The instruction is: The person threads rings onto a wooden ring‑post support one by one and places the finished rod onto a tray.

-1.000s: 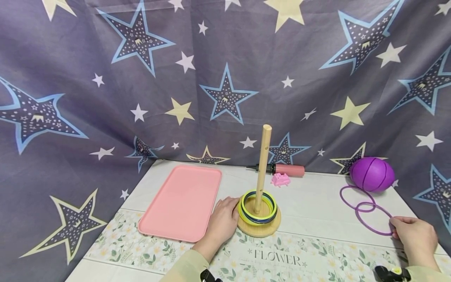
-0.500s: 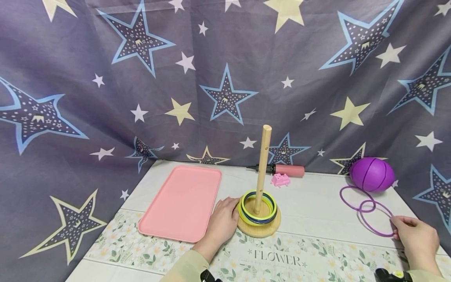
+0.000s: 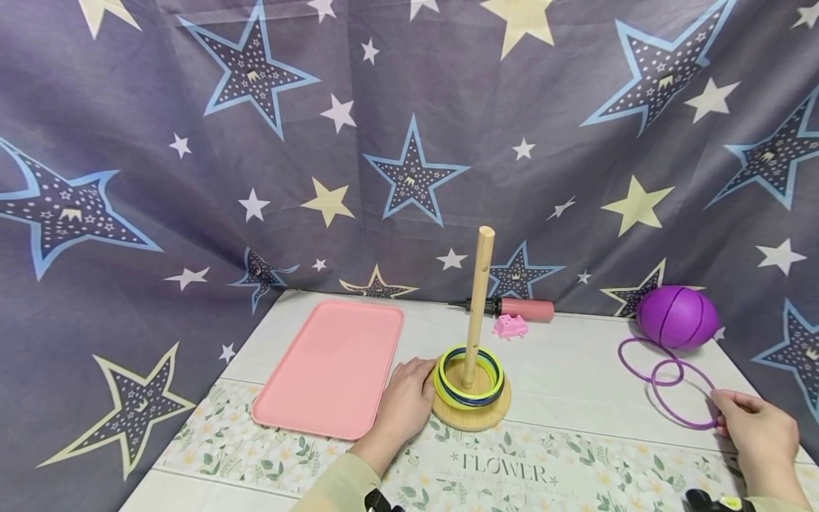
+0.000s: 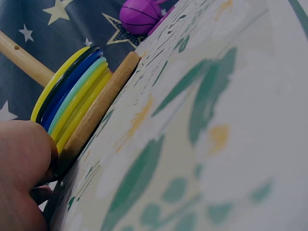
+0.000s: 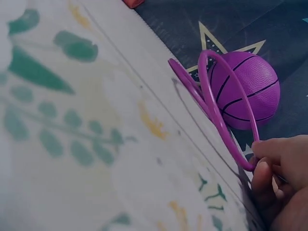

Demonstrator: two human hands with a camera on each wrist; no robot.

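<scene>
A wooden ring-toss stand [image 3: 482,299] stands upright in the middle of the table. Several yellow, blue, dark and light green rings [image 4: 79,91] lie stacked round its post on the round base [image 3: 472,421]. My left hand [image 3: 404,402] grips the left edge of that base; some fingertips are hidden behind it. On the right, my right hand [image 3: 761,434] pinches the near edge of a purple ring [image 5: 215,103] between thumb and finger. This ring is tilted up off the table and overlaps a second purple ring [image 3: 630,366] beyond it.
A pink tray [image 3: 333,366] lies left of the stand. Behind stand a small pink toy [image 3: 510,326] and a red-and-black hand pump [image 3: 526,309]. The purple ball [image 3: 678,317] sits at the back right, against the starry curtain [image 3: 409,263].
My right hand has shifted slightly right with the pinched purple ring, whose far edge has drawn a little off the other ring. My left hand has stayed at the base.
</scene>
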